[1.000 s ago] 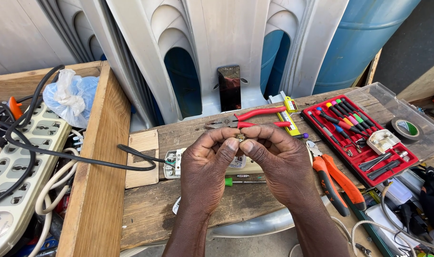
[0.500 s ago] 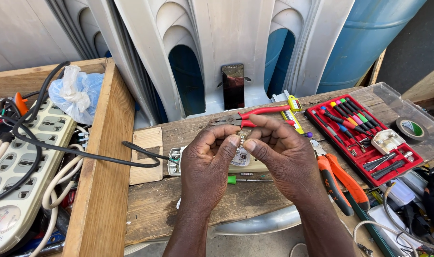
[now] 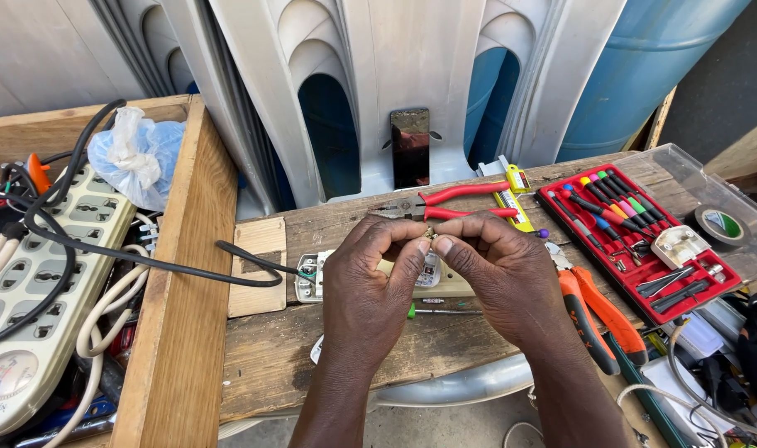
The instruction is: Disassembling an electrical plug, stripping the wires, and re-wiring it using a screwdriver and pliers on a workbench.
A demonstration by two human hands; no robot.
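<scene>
Two hands pinch a tiny metal part above the wooden counter

Fingers of the left hand and right hand meet tip to tip, closed on a small brass-coloured part too small to tell which way it points; both wrists rise from the bottom edge, backs of the hands up. Beneath lies an opened white socket with a black cable. Beyond lie red-handled pliers; right, orange-handled pliers and a red tray of coloured screwdrivers; left, a pale power strip in a wooden box
</scene>
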